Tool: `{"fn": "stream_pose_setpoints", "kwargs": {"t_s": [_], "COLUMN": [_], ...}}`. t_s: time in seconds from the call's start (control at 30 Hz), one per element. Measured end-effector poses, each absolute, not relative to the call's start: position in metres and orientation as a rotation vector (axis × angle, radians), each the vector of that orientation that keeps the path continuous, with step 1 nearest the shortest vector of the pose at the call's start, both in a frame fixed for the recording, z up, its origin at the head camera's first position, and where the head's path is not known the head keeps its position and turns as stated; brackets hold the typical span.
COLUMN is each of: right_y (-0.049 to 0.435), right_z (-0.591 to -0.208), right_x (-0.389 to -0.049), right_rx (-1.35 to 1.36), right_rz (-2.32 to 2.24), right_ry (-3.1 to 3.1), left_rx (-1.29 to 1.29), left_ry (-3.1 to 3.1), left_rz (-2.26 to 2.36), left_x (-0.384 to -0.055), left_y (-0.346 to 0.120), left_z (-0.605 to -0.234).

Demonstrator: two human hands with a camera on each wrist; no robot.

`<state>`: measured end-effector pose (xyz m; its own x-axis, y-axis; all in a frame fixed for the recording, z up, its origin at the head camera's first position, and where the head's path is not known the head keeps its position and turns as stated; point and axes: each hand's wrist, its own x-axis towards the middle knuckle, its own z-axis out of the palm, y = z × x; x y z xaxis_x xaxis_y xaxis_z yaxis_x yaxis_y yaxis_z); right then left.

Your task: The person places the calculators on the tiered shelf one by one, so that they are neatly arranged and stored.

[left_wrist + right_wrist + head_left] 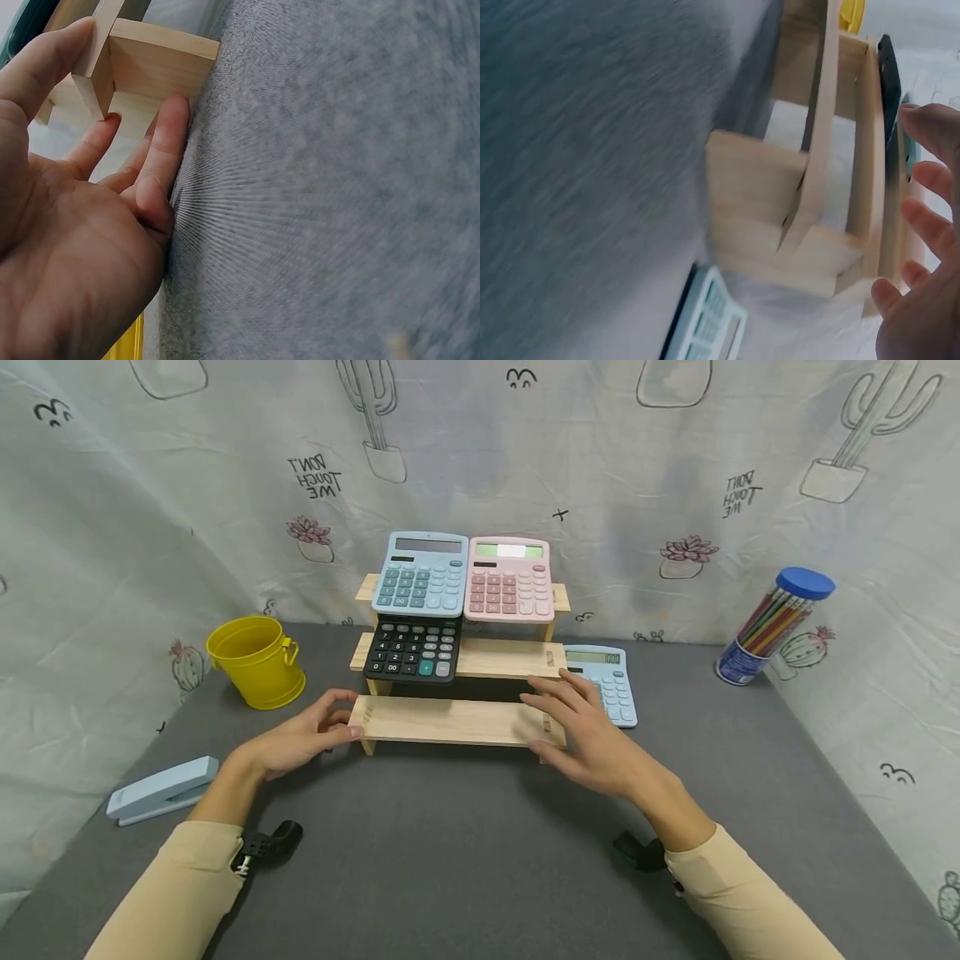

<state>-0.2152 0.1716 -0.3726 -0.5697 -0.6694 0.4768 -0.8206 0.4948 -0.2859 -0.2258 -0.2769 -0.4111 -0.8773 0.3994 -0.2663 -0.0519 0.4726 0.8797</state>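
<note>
A three-tier wooden stand point(450, 720) is at the middle of the table. At its left end my left hand point(296, 742) holds the lowest board, with the thumb point(64, 49) on one side and a fingertip point(112, 124) on the other. My right hand point(592, 735), fingers spread and relaxed, hovers over the right end of that board. A light blue calculator point(422, 575) and a pink calculator point(510, 581) lean side by side on the top tier. On the left of the middle tier rests a black calculator point(412, 652); its upper edge is hidden.
Another blue calculator point(615, 689) lies on the table just right of the stand, partly behind my right hand. To the left are a yellow bucket point(258, 668) and a pale blue stapler point(165, 785). A blue-lidded tube of pencils point(772, 627) stands at the far right, near the curtain.
</note>
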Motion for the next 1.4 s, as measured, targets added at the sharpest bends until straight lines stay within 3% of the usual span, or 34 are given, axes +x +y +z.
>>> {"fn": "stream_pose_setpoints", "kwargs": {"t_s": [0.63, 1.4], "right_y": [0.223, 0.238], "right_z": [-0.377, -0.364], "right_x": [-0.236, -0.278], "right_rx": [1.126, 0.801], "right_rz": [0.829, 0.981], "right_ry": [-2.411, -2.748], "left_rx": [0.282, 0.307], "left_ry": [2.284, 2.273], "left_rz": [1.401, 1.432], "left_x": [-0.227, -0.222], "left_y": [-0.277, -0.278], "left_z": [-0.416, -0.411]}}
